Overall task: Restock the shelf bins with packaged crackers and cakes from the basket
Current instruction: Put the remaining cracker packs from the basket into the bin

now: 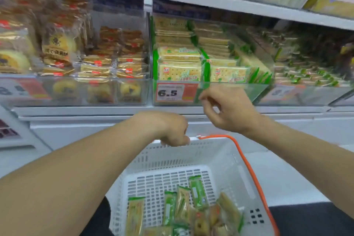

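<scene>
Two hands: left hand (173, 132) gripping the white basket (232, 176) rim, likely steadying it; right hand (225, 110) loosely curled, empty, before the green-cracker bin (235, 92); remaining packets (183, 207) lie in the basket's bottom.

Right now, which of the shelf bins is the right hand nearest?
The green-cracker bin, the one with the 6.5 price tag. The right hand is at its clear front wall; the brown-cake bin lies further left.

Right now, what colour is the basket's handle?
Orange, on a white basket; the handle shows in the head view.
</scene>
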Demonstrator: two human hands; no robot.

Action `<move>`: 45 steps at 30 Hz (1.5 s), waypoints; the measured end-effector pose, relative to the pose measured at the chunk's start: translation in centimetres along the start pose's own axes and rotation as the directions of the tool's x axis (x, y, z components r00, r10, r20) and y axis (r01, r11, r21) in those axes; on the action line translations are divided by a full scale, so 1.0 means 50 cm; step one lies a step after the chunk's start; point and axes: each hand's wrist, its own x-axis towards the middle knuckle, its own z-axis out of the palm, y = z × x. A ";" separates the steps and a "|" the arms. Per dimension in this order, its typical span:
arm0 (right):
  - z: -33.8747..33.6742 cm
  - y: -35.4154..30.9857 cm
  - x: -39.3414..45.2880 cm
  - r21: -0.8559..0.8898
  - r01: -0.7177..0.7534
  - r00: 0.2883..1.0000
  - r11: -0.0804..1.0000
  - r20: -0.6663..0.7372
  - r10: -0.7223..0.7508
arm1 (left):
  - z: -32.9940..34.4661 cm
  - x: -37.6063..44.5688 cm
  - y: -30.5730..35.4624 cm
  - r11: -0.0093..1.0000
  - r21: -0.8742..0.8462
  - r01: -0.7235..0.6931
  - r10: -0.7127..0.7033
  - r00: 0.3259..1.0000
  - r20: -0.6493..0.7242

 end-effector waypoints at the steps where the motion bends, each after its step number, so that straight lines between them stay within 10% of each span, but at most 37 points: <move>1: 0.035 -0.010 -0.043 0.026 0.020 0.996 0.999 0.086 -0.022 | 0.006 0.009 0.004 1.000 0.015 0.010 -0.010 0.999 0.032; 5: 0.196 -0.036 -0.210 0.037 -0.071 0.835 0.997 0.548 0.039 | 0.019 0.025 0.021 0.999 0.017 0.027 -0.028 0.997 0.078; 10: 0.347 -0.110 -0.403 -0.229 -0.562 0.202 0.795 0.894 0.400 | 0.047 0.033 0.017 0.998 0.013 0.069 -0.070 0.997 0.042; 12: 0.380 -0.154 -0.476 -0.294 -0.597 0.058 0.746 0.912 0.406 | 0.055 0.029 0.013 0.997 0.001 0.079 -0.079 0.996 0.044; 20: 0.459 -0.233 -0.556 -0.394 -0.565 0.072 0.725 0.852 0.519 | 0.069 0.007 -0.028 0.995 -0.001 0.098 -0.097 0.994 0.053; 25: 0.446 -0.229 -0.509 -0.281 -0.572 0.278 0.771 0.817 0.504 | 0.067 -0.010 -0.031 0.996 -0.020 0.087 -0.086 0.993 0.076; 27: 0.440 -0.232 -0.463 -0.152 -0.763 0.346 0.629 0.725 0.595 | 0.062 -0.016 -0.033 0.995 -0.049 0.090 -0.085 0.992 0.088; 30: 0.427 -0.223 -0.374 0.194 -0.969 0.241 0.152 0.626 0.741 | 0.049 -0.025 -0.038 0.990 -0.100 0.104 -0.095 0.991 0.096; 36: 0.367 -0.176 -0.211 0.527 -0.759 0.171 -0.381 0.727 0.665 | 0.051 -0.026 -0.054 0.991 -0.047 0.127 -0.125 0.991 0.051; 45: 0.234 -0.152 -0.073 0.649 -0.683 0.382 -0.335 0.709 0.593 | 0.028 -0.046 -0.060 0.812 -0.546 0.206 -0.262 0.965 -0.026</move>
